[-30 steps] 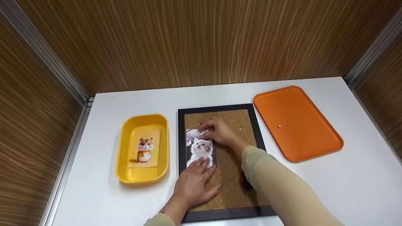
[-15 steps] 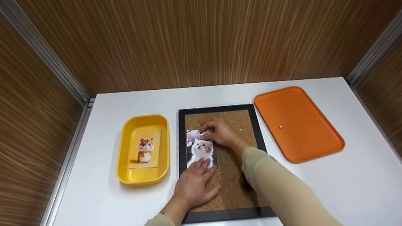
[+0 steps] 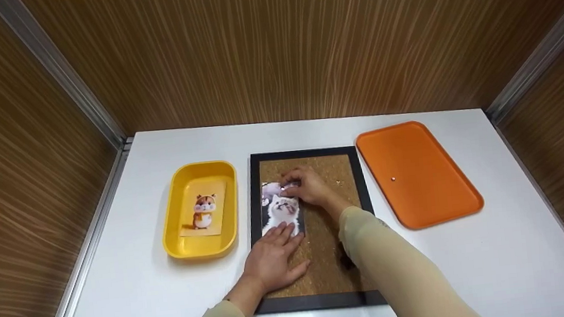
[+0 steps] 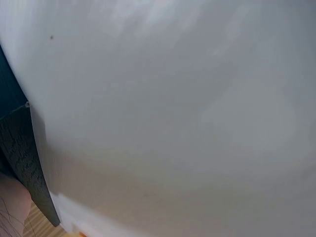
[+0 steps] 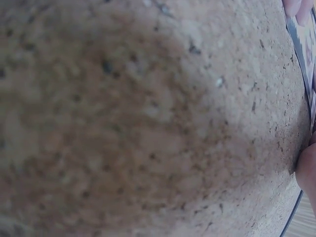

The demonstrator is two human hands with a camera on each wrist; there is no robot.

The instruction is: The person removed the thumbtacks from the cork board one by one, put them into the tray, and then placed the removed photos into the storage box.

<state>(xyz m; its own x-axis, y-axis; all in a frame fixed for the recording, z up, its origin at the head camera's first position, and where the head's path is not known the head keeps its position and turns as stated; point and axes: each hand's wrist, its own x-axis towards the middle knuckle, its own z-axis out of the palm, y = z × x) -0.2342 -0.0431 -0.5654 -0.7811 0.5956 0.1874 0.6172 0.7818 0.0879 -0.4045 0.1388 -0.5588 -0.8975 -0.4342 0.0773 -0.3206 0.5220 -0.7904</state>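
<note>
The right hand (image 3: 310, 187) sits at the top edge of the small cat photo card (image 3: 280, 208), its fingertips bunched together on a tiny pin head there, so this grip looks closed on the pin, though the pin is too small to see well; the left hand (image 3: 271, 263) lies flat with straight, open fingers, pressing the bottom of the same card down; the card lies on the left part of the brown cork board with a black frame (image 3: 333, 257), which rests flat in the middle of the white counter (image 3: 504, 261); I think the card is laid in place and the pinning of its top is underway, not finished; a speck on the cork near the right hand may be another pin; to the left, just beside the board, a yellow plastic oval tray (image 3: 173, 210) holds a hamster picture card (image 3: 204, 208), not yet put on the board; to the right, an orange flat plastic tray (image 3: 429, 185) holds one small pin (image 3: 392, 179)
</note>
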